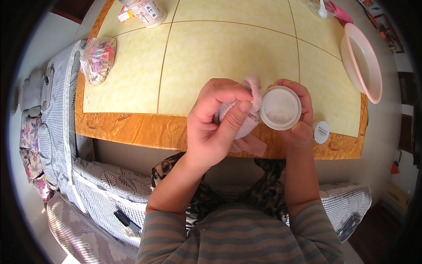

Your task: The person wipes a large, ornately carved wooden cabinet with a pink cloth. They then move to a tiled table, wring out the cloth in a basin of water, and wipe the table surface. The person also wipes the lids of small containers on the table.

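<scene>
My left hand [214, 122] pinches a bunched pale pink cloth [242, 122] between thumb and fingers, just left of a small round white jar [280, 108]. The jar is in the grip of my right hand [300, 112], its round face turned up towards me; whether that face is its open mouth or its base, I cannot tell. A round white lid or small container [321, 132] bearing writing rests at the table's near edge, right of my right wrist. Below the cloth, a thin piece of pink material [249, 145] lies over the brown border.
The yellow tiled table [128, 128] has a brown border. A pink basin [354, 62] is at its right edge, with a clear container [317, 10] behind. A plastic bag of small packets [99, 61] and a printed tub [148, 13] stand left. A patterned sofa [108, 178] surrounds the near side.
</scene>
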Tool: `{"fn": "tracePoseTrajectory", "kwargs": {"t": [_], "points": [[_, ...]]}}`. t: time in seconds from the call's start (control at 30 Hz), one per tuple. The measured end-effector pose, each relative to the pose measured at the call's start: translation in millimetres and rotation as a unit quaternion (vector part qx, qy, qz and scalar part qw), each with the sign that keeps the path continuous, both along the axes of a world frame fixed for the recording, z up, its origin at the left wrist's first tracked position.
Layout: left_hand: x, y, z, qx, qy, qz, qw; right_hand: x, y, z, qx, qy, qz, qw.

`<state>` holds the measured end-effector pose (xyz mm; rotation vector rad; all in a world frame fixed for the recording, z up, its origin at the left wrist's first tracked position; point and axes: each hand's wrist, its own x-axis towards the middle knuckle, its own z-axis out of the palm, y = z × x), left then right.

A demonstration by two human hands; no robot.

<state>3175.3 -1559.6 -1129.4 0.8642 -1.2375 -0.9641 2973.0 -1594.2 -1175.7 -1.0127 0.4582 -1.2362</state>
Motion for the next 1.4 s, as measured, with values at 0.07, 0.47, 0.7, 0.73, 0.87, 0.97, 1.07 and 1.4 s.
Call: {"fn": "tracePoseTrajectory", "kwargs": {"t": [0.07,0.47,0.7,0.73,0.87,0.97,1.07,1.4], "points": [[-1,1,5,-0.011,-0.050,0.012,0.999,0,0,0,-0.014,0.002,0.005,1.000],[-6,-2,14,-0.178,-0.280,0.028,0.943,4,-3,7,-0.026,0.051,0.006,0.998],[-2,0,22,-0.149,-0.287,0.018,0.946,0,-3,-3,-0.032,0.038,0.037,0.998],[0,0,21,-0.147,-0.287,0.013,0.947,0,-3,-3,-0.031,0.033,0.042,0.998],[9,-6,7,-0.066,-0.133,-0.039,0.988,2,2,-5,0.031,0.035,0.030,0.998],[2,4,15,0.185,0.282,-0.023,0.941,4,2,-7,0.104,-0.037,0.027,0.993],[-2,0,2,0.203,0.308,-0.007,0.929,16,-6,-14,0.136,-0.178,0.120,0.967],[-32,6,-21,0.099,-0.003,-0.016,0.995,30,-1,16,0.101,0.052,-0.046,0.993]]}}
